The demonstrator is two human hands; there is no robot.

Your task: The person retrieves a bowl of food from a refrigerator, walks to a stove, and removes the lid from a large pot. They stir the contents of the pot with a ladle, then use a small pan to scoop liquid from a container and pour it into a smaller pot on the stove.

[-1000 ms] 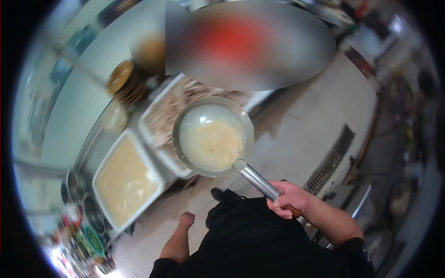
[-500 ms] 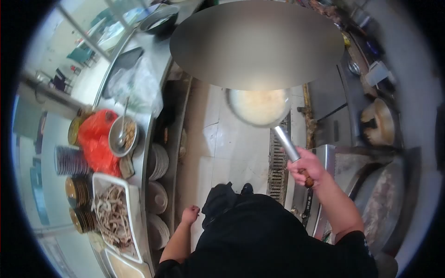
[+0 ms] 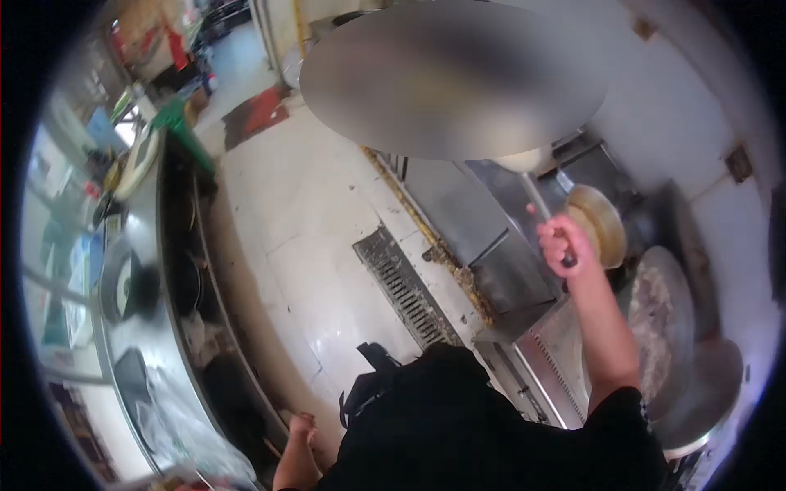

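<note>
My right hand (image 3: 566, 245) is wrapped round the long metal handle of a pan (image 3: 526, 159), held out in front of me at the stove side. Only the pan's lower edge, pale in colour, shows below a blurred patch that hides the rest. Just right of that hand, a round metal wok (image 3: 607, 225) with a yellowish-brown inside sits on the range. Low at the left, near the edge of the counter's lower shelf, hangs my left hand (image 3: 303, 427), its fingers curled, with nothing visible in them.
On my left runs a steel counter (image 3: 168, 270) with a dark bowl (image 3: 121, 280) and a plastic bag (image 3: 184, 434). A floor drain grate (image 3: 403, 286) lies ahead. Large woks (image 3: 655, 319) line the range at right. A green bin (image 3: 182, 131) stands farther off.
My view has swung right, toward the stove. The pan has come over beside the range, still in my right hand. The red bag and noodle-like strips in the white tub have left view.
</note>
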